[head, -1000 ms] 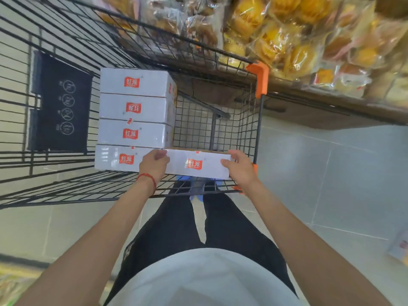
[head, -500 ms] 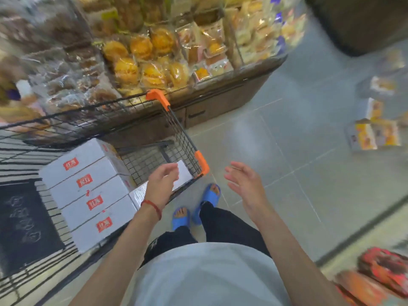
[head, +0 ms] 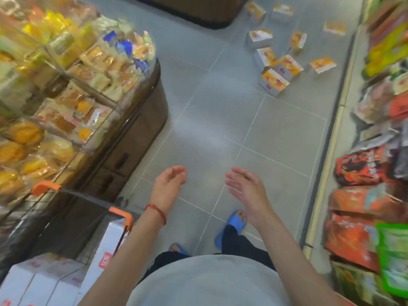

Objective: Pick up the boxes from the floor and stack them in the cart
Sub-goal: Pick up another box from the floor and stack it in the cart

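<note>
Left hand (head: 169,186) and right hand (head: 247,188) have quit the cart (head: 120,212), fingers (head: 239,181) released; next fetch floor boxes (head: 273,81) ahead

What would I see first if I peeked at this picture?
The boxes scattered on the floor, far ahead on the right, catch the eye first. Next come the left hand and right hand, both open and empty, in the middle. White boxes sit stacked in the cart at the bottom left.

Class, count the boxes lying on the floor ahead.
9 boxes on the floor: three farthest, two midway, four clustered nearest. Blur may hide others.
</note>
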`<action>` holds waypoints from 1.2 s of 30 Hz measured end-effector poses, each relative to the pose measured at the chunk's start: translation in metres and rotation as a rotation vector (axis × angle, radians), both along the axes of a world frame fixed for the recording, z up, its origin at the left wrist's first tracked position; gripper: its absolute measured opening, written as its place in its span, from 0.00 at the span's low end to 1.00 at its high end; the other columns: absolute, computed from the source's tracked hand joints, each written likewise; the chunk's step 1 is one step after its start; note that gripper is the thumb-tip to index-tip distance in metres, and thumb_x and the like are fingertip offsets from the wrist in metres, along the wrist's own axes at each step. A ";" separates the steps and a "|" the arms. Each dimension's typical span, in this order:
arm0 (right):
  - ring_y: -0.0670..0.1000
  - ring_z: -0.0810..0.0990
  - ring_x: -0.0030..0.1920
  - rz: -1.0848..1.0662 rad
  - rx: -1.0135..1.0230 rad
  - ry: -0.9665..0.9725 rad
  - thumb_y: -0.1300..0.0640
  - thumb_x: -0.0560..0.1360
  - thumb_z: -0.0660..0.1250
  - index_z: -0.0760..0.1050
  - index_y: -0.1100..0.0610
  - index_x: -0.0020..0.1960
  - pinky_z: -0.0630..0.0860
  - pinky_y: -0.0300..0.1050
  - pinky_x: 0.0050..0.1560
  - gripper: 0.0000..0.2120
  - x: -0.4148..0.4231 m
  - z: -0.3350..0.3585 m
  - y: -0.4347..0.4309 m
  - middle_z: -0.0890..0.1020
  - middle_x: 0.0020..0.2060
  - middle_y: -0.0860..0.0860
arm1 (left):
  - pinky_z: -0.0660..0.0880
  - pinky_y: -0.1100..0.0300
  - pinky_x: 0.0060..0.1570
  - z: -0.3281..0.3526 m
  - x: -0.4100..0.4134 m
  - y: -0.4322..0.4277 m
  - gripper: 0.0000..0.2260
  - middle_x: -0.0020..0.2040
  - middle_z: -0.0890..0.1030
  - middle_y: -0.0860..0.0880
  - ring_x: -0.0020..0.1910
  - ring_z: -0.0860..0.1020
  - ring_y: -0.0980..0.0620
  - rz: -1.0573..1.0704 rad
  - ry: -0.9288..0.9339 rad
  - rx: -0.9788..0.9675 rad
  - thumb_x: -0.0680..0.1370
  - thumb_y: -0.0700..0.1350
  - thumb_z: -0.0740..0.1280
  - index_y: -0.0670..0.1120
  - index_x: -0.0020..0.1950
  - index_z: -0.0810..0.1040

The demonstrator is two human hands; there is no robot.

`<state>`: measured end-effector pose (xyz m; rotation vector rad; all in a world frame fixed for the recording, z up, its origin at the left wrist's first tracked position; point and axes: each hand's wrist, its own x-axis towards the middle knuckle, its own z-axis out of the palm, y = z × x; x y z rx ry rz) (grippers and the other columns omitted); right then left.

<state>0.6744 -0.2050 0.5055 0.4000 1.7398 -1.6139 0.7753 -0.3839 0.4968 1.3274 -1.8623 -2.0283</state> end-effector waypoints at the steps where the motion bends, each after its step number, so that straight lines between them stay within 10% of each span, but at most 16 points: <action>1: 0.50 0.85 0.50 -0.021 0.001 -0.007 0.60 0.80 0.69 0.80 0.54 0.58 0.78 0.50 0.62 0.08 -0.015 0.001 0.011 0.87 0.55 0.55 | 0.72 0.75 0.36 0.000 -0.021 0.009 0.09 0.51 0.80 0.47 0.50 0.77 0.49 -0.029 -0.003 0.012 0.81 0.34 0.63 0.43 0.57 0.79; 6: 0.50 0.84 0.49 -0.122 -0.013 -0.032 0.60 0.79 0.69 0.80 0.53 0.56 0.77 0.50 0.61 0.07 -0.108 0.005 0.081 0.86 0.55 0.56 | 0.71 0.61 0.44 0.003 -0.147 0.076 0.09 0.49 0.80 0.52 0.49 0.78 0.50 -0.195 -0.054 0.033 0.81 0.37 0.63 0.51 0.50 0.78; 36: 0.50 0.85 0.56 -0.405 0.021 0.023 0.58 0.82 0.66 0.80 0.51 0.61 0.78 0.51 0.64 0.10 -0.691 -0.008 0.133 0.87 0.54 0.49 | 0.74 0.60 0.46 -0.015 -0.812 0.086 0.08 0.54 0.83 0.50 0.50 0.81 0.51 -0.556 -0.055 0.007 0.81 0.39 0.64 0.49 0.56 0.80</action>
